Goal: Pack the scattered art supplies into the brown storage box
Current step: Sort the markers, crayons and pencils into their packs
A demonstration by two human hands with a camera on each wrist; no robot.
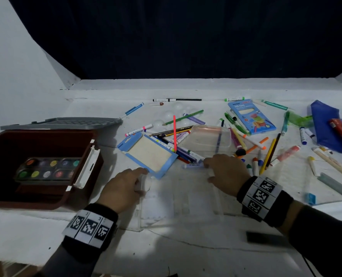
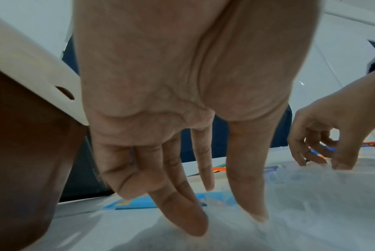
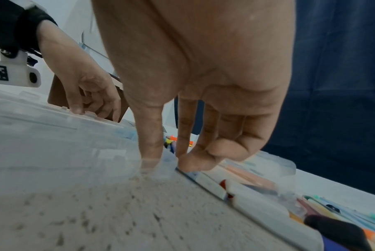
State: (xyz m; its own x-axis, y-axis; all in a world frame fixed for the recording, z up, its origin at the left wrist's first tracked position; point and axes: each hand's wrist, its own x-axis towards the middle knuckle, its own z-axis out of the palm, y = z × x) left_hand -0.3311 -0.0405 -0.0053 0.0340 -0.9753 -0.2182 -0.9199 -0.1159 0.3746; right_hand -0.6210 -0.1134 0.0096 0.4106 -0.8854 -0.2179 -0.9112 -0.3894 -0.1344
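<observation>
The brown storage box (image 1: 36, 133) stands open at the left with a paint palette (image 1: 46, 168) inside. A clear plastic case (image 1: 178, 198) lies flat on the table in front of me. My left hand (image 1: 144, 176) holds its far left corner, thumb on the rim and fingers behind it. My right hand (image 1: 208, 168) pinches the far right rim, the thumb showing through the plastic (image 3: 150, 163). Markers, pencils and crayons (image 1: 186, 134) lie scattered beyond the case.
The grey lid (image 1: 62, 122) leans behind the box. A blue card pack (image 1: 150, 154), a small clear tub (image 1: 210, 136), a blue crayon box (image 1: 250, 116) and a blue pouch (image 1: 324, 126) lie among the pens. A blue sharpener (image 1: 311, 198) sits at the right.
</observation>
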